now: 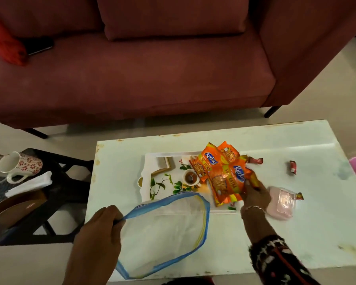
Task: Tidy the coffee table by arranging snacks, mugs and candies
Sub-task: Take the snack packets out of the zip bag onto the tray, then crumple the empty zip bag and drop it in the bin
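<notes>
My left hand point(100, 227) pinches the rim of a clear zip bag point(169, 233) with a blue edge, holding its mouth wide above the white coffee table point(296, 233). My right hand point(255, 194) grips several orange snack packets point(224, 173) over the right end of a white floral tray point(158, 179). Wrapped candies lie on the table: one behind the packets point(255, 160), one further right point(292, 167), one by a pink box point(299, 196).
A pink lidded box point(282, 203) lies right of my wrist. Two patterned mugs point(19, 164), a white napkin point(29, 185) and a brown plate point(14, 206) rest on a black side table point(60, 202). A maroon sofa point(142, 75) stands behind.
</notes>
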